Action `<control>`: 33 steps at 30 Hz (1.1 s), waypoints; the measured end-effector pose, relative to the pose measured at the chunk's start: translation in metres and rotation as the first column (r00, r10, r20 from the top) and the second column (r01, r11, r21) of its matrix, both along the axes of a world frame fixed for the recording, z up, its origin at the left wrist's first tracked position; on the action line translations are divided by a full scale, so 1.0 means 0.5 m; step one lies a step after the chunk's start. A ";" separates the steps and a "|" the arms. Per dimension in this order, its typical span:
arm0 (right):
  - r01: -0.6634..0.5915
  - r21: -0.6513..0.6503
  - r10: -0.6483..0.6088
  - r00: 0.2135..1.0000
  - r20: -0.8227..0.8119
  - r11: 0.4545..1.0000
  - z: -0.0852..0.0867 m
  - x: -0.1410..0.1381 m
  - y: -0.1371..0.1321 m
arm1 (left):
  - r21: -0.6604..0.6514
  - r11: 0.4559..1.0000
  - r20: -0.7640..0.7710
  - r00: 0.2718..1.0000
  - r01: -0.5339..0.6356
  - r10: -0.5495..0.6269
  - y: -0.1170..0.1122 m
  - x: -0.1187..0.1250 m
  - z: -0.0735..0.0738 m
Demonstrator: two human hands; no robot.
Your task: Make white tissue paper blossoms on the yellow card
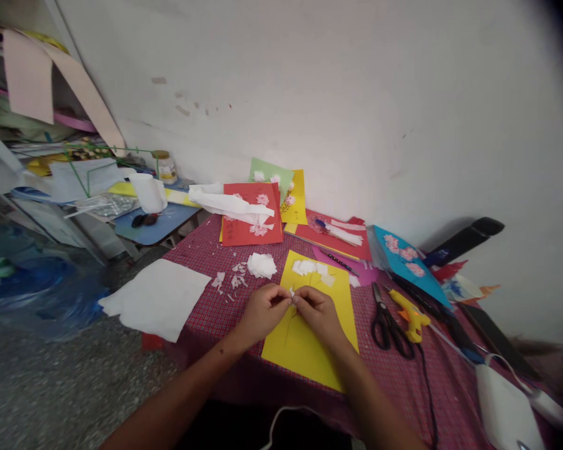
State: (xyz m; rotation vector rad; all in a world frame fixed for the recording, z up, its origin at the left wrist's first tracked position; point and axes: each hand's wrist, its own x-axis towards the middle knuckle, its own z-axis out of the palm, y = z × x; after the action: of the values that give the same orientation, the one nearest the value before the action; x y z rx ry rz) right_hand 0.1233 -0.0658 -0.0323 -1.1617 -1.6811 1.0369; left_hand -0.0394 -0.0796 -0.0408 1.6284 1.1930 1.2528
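My left hand (267, 312) and my right hand (317, 312) meet above a yellow sheet of paper (316, 362). Their fingertips pinch a small piece of white tissue paper (291, 292) between them. Most of that piece is hidden by the fingers. Thin dark lines are drawn on the yellow sheet. Near its top edge lie several small white paper squares (307, 267). Just left of the sheet is a stack of white paper squares (261, 265), with torn paper scraps (238, 276) beside it.
Black-handled scissors (388, 325) and a yellow glue gun (410, 315) with its cord lie to the right. Red cards (253, 212) with pink paper flowers stand at the back, near a blue card (410, 262). A white sheet (162, 297) hangs over the table's left edge.
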 end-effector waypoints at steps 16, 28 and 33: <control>0.060 -0.021 -0.061 0.996 -0.059 0.998 -0.004 -0.005 -0.003 | -0.150 0.989 0.153 0.987 -0.020 0.043 0.003 -0.001 -0.002; 0.160 -0.258 -0.245 0.908 -0.340 0.953 -0.010 0.002 0.014 | -0.167 0.985 0.184 0.980 -0.049 0.080 0.007 -0.004 -0.001; 0.200 -0.308 -0.319 0.854 -0.410 0.930 -0.012 0.007 0.018 | -0.168 0.985 0.214 0.973 -0.051 0.087 0.010 -0.006 -0.005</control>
State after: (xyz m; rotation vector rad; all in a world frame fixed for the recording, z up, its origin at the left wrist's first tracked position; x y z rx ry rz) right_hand 0.1267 -0.0571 -0.0384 -1.1578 -1.0099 1.2580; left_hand -0.0423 -0.0745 -0.0433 1.3033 1.1869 1.3080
